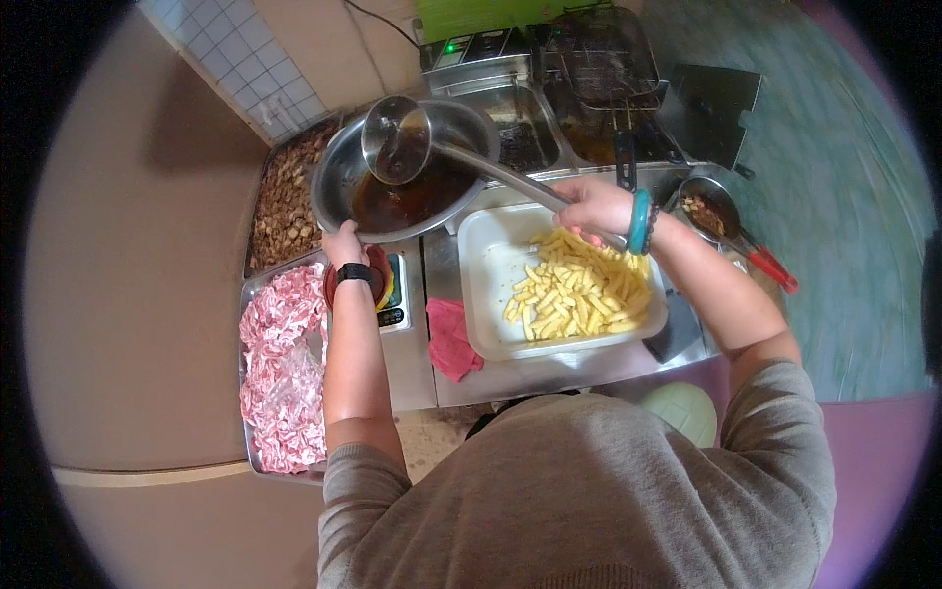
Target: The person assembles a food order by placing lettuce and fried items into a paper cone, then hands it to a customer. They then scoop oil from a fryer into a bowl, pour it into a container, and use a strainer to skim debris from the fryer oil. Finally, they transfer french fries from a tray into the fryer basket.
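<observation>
My left hand (344, 244) grips the near left rim of a large stainless steel basin (329, 206). Dark brown liquid (397, 200) lies in the bottom of the basin, which looks tilted. In my right hand (592, 206) is the handle of a long-handled metal ladle (508, 175). Its round head is above the liquid inside the basin; whether it is solid or fine mesh I cannot tell. Beneath my right hand stands a white plastic tub (489, 294), with pale yellow French fries (581, 291) heaped towards its right side.
To the left are a tray of browned chopped pieces (283, 206) and a tray of raw sliced meat (283, 375). A digital scale (396, 294) and pink cloth (452, 339) lie nearby. Behind stands a deep fryer (478, 62) with a wire basket (607, 59). Right is a red-handled strainer (769, 266).
</observation>
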